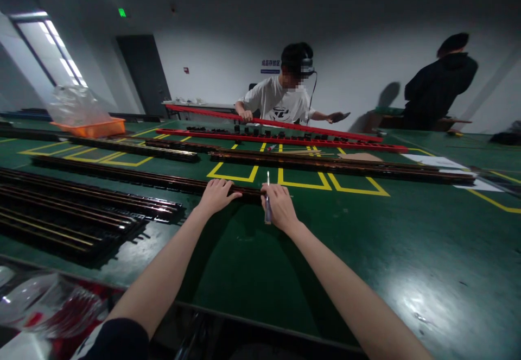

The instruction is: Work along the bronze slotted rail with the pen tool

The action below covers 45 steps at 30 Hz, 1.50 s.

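- Green covers the worktable [366, 251] from edge to edge, glossy under the lights, and is ruled with yellow box outlines [303, 185].
- The long rail [122, 174] is dark brown to black with a coppery gleam; the stacked rails [61, 219] at left add thin gold stripes.
- The slim tool [267, 208] is silvery and pale.
- Bright red strips [285, 140] lie on the far side, one of them studded with small black pieces.
- An orange tray [95, 128] sits under clear plastic.
- One co-worker wears a white T-shirt [277, 102] with a dark print, and another wears a black top [442, 91].
- White sheets [433, 160] lie at right.
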Available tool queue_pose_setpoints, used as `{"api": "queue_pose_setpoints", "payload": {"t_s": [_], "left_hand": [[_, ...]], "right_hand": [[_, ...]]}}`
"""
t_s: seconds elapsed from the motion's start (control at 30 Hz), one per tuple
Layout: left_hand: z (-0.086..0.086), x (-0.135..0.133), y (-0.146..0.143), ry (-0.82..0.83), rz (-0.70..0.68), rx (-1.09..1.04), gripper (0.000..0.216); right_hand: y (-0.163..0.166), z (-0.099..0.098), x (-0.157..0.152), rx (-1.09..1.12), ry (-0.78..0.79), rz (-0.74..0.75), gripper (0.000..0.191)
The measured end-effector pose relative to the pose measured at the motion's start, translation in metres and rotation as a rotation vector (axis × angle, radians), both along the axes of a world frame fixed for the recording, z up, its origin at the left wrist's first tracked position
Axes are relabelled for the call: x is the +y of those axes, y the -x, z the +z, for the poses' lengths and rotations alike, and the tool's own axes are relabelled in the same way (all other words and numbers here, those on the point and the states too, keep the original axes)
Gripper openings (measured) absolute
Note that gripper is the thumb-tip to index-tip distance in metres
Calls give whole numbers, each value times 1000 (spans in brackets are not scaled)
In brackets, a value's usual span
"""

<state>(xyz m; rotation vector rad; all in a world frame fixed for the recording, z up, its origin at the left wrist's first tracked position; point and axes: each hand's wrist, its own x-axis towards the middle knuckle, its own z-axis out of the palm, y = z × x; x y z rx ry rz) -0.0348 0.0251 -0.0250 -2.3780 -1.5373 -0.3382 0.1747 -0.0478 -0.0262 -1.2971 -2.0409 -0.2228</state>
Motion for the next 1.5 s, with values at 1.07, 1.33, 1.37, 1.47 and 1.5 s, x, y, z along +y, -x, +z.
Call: {"api": "queue_pose_setpoints", "payload": {"t_s": [1.07,1.33,1.37,1.47,1.5], "left_hand": [[9,-15,-27,13,-153,-27,39],[4,-14,-26,-9,-94,-90,39],[4,-15,-27,-13,-94,-100,40],[4,-17,-29,-10,-112,-121,40],[4,-18,-29,-3,-116,-122,41]], "right_hand": [[14,5,4,-232,135,-322,30],[7,0,5,-75,147,-328,23],[3,-1,4,-50,148,-340,24],[-9,-1,2,-9,142,-346,26],[-13,-1,1,-5,143,-345,26]]}}
